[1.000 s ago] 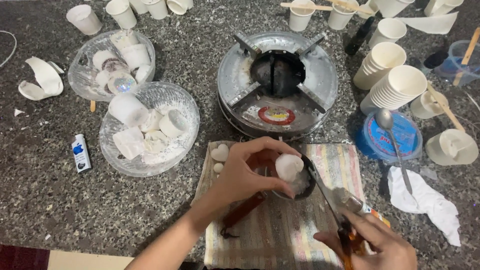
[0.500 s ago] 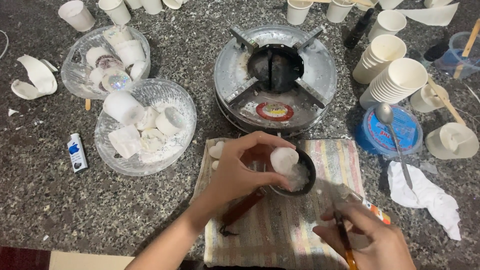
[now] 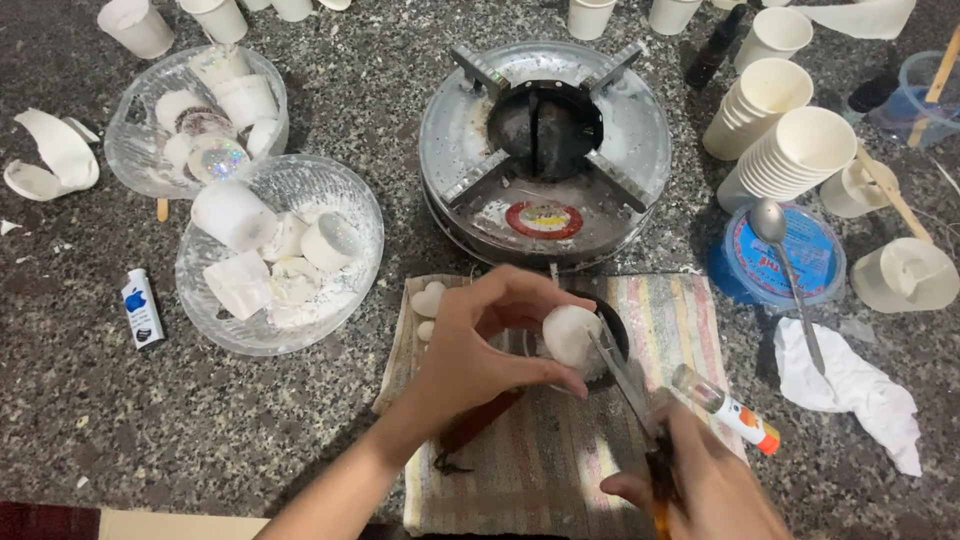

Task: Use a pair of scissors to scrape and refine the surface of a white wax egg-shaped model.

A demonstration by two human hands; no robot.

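Stove (image 3: 545, 150) top centre; striped cloth (image 3: 540, 450) below, catching crumbs; left hand (image 3: 470, 350) pinching wax lump (image 3: 570, 335) over small black pot (image 3: 612, 335), steadying it; right hand (image 3: 700, 490) gripping knife (image 3: 625, 375), blade against lump, lower right

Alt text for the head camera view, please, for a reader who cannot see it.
A left hand holds a white wax lump over a small dark pan on a striped cloth, while the right hand presses a knife against it. Behind stand a metal stove, glass bowls of wax pieces and stacked paper cups.
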